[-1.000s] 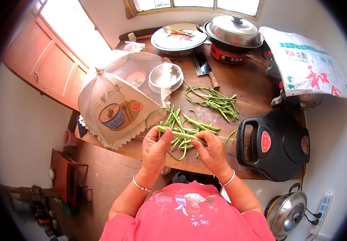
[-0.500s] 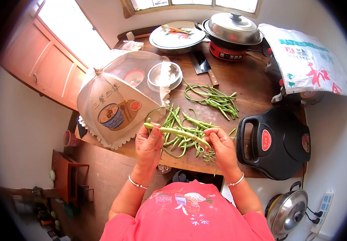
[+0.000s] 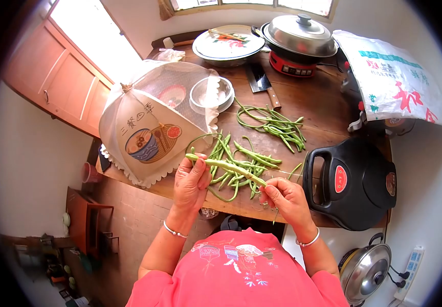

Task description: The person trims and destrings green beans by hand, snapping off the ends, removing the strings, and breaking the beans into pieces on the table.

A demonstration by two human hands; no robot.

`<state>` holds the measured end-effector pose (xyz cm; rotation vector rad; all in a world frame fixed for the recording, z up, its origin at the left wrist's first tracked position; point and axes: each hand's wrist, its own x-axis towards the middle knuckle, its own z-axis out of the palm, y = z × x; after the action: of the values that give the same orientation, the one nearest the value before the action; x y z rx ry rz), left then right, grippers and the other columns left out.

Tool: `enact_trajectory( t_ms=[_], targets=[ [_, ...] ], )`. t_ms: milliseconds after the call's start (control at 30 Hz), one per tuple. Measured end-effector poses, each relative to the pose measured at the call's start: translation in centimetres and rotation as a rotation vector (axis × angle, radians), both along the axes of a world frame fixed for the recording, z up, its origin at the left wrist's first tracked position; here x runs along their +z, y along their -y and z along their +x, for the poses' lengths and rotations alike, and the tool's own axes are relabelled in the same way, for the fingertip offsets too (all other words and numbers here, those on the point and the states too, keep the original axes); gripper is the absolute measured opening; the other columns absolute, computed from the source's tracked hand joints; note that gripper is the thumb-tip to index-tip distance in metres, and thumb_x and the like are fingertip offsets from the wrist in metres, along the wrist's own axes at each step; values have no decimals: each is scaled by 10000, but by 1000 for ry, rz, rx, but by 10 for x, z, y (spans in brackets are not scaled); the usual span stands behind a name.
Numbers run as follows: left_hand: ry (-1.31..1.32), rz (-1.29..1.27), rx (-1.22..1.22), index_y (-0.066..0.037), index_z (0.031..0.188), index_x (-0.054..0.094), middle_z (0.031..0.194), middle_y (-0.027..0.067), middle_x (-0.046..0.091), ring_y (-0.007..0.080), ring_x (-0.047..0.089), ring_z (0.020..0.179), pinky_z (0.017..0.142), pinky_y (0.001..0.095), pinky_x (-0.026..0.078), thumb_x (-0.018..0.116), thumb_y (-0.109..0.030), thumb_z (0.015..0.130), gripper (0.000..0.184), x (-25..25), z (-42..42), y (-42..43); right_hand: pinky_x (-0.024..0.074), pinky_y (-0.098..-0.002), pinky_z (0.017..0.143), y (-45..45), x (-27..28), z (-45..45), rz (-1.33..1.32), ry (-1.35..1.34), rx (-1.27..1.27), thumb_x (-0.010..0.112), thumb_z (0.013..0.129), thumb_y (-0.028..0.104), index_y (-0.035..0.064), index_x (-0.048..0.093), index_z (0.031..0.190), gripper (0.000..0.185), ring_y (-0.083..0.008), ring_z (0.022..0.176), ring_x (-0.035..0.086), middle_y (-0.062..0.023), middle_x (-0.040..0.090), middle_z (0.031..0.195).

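Note:
A long green bean [image 3: 231,167] is stretched between my two hands above the front of the wooden table. My left hand [image 3: 192,180] pinches it near its left end, thumb on top. At the other end, the thumb and fingers of my right hand [image 3: 288,199] are closed on the bean's tip. A thin green strand hangs below my right fingers. Behind the held bean lies a loose heap of green beans [image 3: 254,156]. Farther back is a second bunch of long beans [image 3: 277,128], uncut in look, near a cleaver [image 3: 258,79].
A mesh food cover [image 3: 144,123] stands at left, beside a glass bowl [image 3: 211,93]. At right sits a black electric griddle [image 3: 356,181]. Toward the back are a lidded pan [image 3: 300,38], a floral enamel lid [image 3: 221,48] with chopsticks, and a white printed sack [image 3: 392,77].
My right hand has shifted slightly right and down, its fingers now closed at the bean's right tip. My left hand keeps its hold. The view has moved a little.

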<state>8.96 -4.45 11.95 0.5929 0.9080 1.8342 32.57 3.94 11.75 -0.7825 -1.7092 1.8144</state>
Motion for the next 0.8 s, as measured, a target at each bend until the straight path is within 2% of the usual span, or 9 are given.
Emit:
enact_trajectory(
  t_ms=[133,267,333,400,433,500,600,767,800],
  targets=[
    [-61,-232,141,-71,1052,616,779,-36,584,10,309,483,451,187,247,596,-187,962,148,-4,-19,-1,443,-255,580,2,1,-1,77,-5,-47,574,959,160,-7,617,1005,178,-103,630,553,-41,643,759],
    [-345,-225,442,-47,1060,604,820,-31,601,-1,321,504,453,176,246,642,-156,933,172,-1,-34,5,481,-337,611,3,-12,1,759,216,-150,609,872,80,17,599,987,132,-245,688,600,-111,616,759],
    [-475,-205,384,-58,1025,627,868,-31,610,9,347,529,474,177,269,682,-134,895,160,9,-20,7,490,-363,624,9,-23,2,921,329,-149,626,829,56,23,592,980,158,-282,715,602,-127,602,758],
    [-1072,-250,-122,-49,983,649,836,-9,609,61,444,578,511,207,350,708,-116,858,154,16,-6,11,494,-377,626,15,-39,-4,1044,298,-91,647,767,42,22,578,977,222,-273,724,596,-110,589,757],
    [-1071,-250,-119,-49,983,649,836,-9,609,61,444,578,511,207,350,708,-116,858,154,15,5,11,500,-367,637,18,-39,-6,1072,307,-56,653,752,47,11,573,984,248,-268,735,593,-110,595,766],
    [-1355,-197,-276,-34,929,655,826,87,618,238,609,701,612,356,478,708,-110,812,149,12,26,11,501,-366,640,18,-40,-11,1082,286,-47,654,751,47,11,573,989,254,-266,736,595,-110,598,774],
    [-1405,-136,-274,-22,926,652,808,139,594,332,588,717,627,401,479,701,-117,809,159,-5,33,12,500,-368,638,18,-40,-13,1061,253,-66,648,760,46,9,577,996,249,-275,718,594,-118,609,778],
    [-1480,-114,-180,-23,913,648,767,126,585,322,595,705,618,394,477,699,-111,807,147,-7,37,9,478,-343,595,23,-57,-25,762,122,-183,606,836,65,0,586,994,172,-216,611,568,-100,611,724],
    [-1462,-103,-171,-11,907,645,765,129,587,309,587,671,594,376,473,700,-76,800,136,-7,37,8,459,-307,573,25,-58,-27,408,86,-168,578,880,82,-5,588,970,125,-167,606,549,-63,598,713]
  ],
)
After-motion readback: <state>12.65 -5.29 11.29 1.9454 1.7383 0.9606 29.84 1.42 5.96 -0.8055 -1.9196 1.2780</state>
